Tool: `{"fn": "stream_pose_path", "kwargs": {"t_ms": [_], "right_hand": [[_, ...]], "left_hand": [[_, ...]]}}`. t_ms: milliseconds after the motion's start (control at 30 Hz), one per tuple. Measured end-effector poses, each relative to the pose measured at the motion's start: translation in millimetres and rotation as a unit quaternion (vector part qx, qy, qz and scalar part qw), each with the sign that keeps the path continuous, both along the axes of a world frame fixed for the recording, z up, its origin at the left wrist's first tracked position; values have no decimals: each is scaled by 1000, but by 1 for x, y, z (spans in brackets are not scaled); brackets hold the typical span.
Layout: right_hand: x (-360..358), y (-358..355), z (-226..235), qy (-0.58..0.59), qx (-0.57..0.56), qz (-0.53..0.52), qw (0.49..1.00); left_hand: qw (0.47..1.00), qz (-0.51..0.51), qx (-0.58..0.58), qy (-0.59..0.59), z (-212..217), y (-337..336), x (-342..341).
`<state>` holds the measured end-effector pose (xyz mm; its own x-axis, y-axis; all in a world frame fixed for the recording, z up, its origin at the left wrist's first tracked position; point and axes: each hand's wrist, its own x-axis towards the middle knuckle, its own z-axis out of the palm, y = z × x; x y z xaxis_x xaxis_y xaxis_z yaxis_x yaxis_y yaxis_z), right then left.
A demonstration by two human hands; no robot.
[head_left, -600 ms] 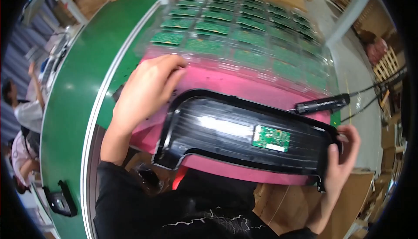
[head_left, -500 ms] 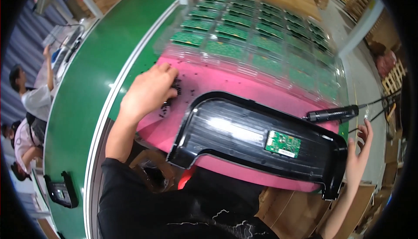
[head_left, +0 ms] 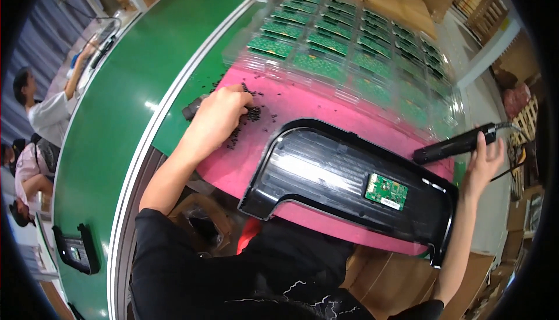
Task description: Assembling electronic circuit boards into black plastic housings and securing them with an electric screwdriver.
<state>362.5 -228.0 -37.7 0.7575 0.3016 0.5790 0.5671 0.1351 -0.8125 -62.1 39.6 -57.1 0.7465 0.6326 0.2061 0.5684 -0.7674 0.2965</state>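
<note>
A large black plastic housing [head_left: 326,183] lies on a pink mat [head_left: 303,101], with a small green circuit board [head_left: 386,192] seated near its right end. My left hand [head_left: 216,119] rests on a scatter of small black screws [head_left: 251,112] at the mat's left side, fingers curled down into the pile; whether it holds any is hidden. My right hand [head_left: 483,163] is raised at the right and reaches up to a black electric screwdriver [head_left: 454,144] hanging on a cable, fingers touching its rear end.
Clear trays of green circuit boards [head_left: 349,46] lie behind the mat. A green conveyor belt [head_left: 116,116] runs along the left with a black part [head_left: 75,250] on it. Other people [head_left: 46,110] work at the far left. Cardboard boxes stand at the right.
My left hand moved left off the housing onto the screw pile. My right hand let go of the housing's right end and rose to the hanging screwdriver.
</note>
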Motion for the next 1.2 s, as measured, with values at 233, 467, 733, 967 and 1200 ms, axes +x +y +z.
{"fn": "stream_pose_path", "kwargs": {"t_ms": [233, 467, 733, 967, 1200], "right_hand": [[-69, 32, 16, 269, 131, 245, 922], [-125, 14, 68, 334, 277, 318, 843], [-150, -16, 84, 231, 336, 414, 814], [-169, -28, 85, 171, 314, 436, 826], [-172, -32, 81, 34, 335, 385, 859]], "left_hand": [[995, -29, 8, -97, 8, -8, 23], [922, -295, -142, -208, 57, -69, 101], [802, -337, -462, -169, 80, -101, 159], [674, -358, -637, -108, 71, -101, 160], [674, -338, -608, -249, 64, -100, 156]]}}
